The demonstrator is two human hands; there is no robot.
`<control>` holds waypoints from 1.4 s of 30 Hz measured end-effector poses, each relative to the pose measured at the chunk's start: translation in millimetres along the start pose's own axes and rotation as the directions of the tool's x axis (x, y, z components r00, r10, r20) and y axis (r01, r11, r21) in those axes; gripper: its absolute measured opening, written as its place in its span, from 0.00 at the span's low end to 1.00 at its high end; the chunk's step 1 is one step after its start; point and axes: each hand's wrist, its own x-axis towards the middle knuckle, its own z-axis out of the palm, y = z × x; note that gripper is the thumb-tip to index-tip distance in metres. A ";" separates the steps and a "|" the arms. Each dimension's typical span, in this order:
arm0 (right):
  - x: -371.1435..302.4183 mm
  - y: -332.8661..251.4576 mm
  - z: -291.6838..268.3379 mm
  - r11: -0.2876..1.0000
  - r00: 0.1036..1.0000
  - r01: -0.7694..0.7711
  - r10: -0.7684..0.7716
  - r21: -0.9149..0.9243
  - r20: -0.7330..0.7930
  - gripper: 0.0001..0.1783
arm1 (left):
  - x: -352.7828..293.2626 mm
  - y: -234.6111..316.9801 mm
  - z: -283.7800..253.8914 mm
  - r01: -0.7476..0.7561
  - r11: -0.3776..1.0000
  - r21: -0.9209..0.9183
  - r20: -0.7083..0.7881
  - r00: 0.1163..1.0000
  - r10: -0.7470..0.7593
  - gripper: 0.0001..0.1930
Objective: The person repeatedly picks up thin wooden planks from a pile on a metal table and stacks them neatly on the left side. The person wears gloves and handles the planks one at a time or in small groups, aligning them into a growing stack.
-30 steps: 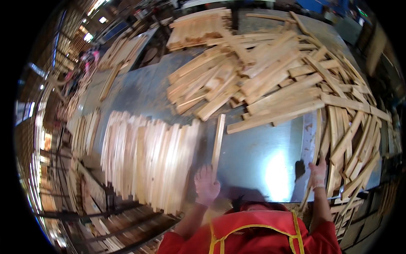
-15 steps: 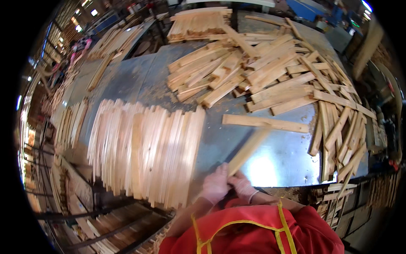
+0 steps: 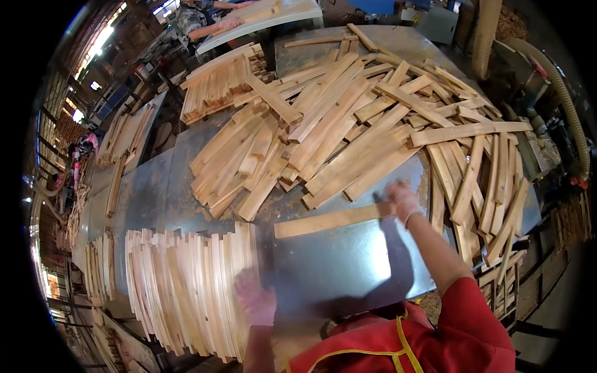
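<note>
My right hand (image 3: 404, 200), in a thin pale glove, is closed on the right end of a single wooden slat (image 3: 333, 221) lying on the metal tabletop (image 3: 317, 273). Its fingertips blur a little against the wood. At the near left, my left hand (image 3: 255, 299), gloved too, rests against the right side of a row of wooden strips (image 3: 186, 292) packed side by side. That hand has its fingers stretched out and grasps nothing.
A loose heap of slats (image 3: 329, 124) covers the table's far side, and more slats (image 3: 479, 186) pile up at the right. A neat stack (image 3: 217, 84) stands at the far left. Beyond it, another person's hand (image 3: 231, 23) is at a pale table (image 3: 267, 22). A ribbed hose (image 3: 487, 37) hangs far right.
My hands have parted: the left went to the row of strips, the right out to the lone slat. The board both hands held is no longer in them. The view has turned right.
</note>
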 end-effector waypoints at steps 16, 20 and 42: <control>109.2 -64.9 -52.1 0.842 0.970 -0.162 0.230 0.514 -0.071 0.15 | 90.2 164.3 -71.4 -0.231 0.913 -0.335 0.448 0.814 0.370 0.46; -59.3 -98.4 15.5 0.691 0.894 -0.400 0.149 0.602 0.422 0.24 | -20.8 84.1 -56.9 0.192 0.790 -0.583 0.513 0.840 0.174 0.39; -309.5 15.4 327.3 0.872 0.524 -0.223 0.485 -0.436 0.701 0.15 | -166.4 -21.7 -50.8 0.203 0.883 -0.423 0.013 0.976 -0.218 0.36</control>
